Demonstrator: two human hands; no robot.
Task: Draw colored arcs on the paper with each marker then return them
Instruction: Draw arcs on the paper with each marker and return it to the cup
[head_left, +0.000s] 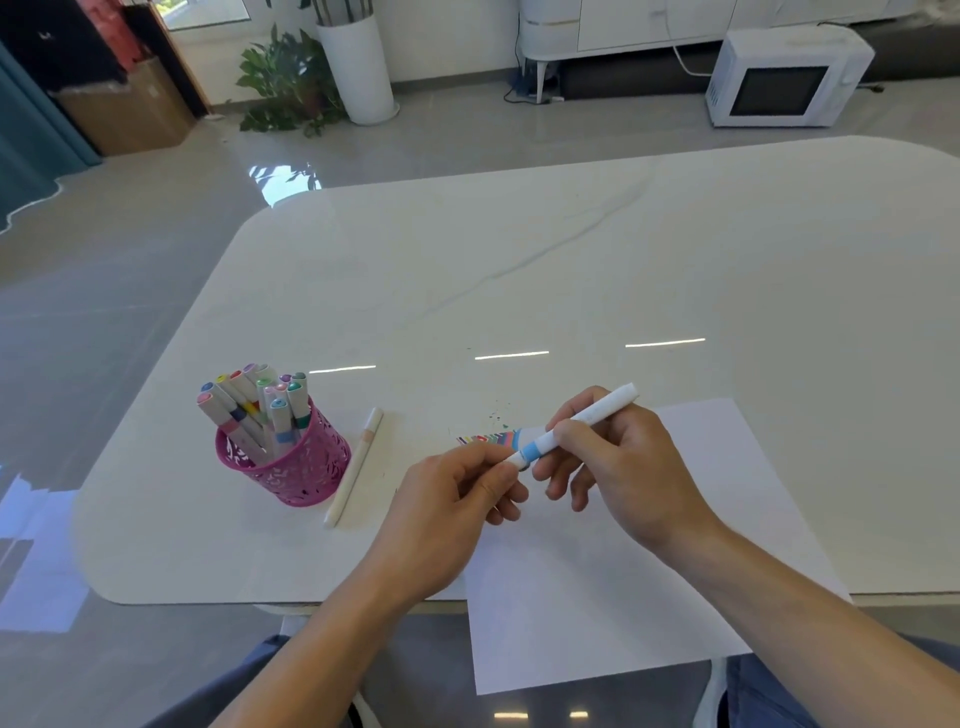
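Centrally, the right hand (623, 467) grips a blue marker (537, 447) over the paper (675, 597). The left hand (452, 499) pinches its lower end.

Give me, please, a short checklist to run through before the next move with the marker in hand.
1. Grip: the right hand holds the blue-banded marker: ok.
2. Support: the left hand pinches its banded end: ok.
3. Cap on or off: cannot tell, the fingers hide it.
4. Sheet: the paper fully on the table: not ok, its near edge overhangs.
5. Return spot: the pink holder upright: ok.
6. Strays: the loose marker back in the holder: not ok, it lies on the table beside it.
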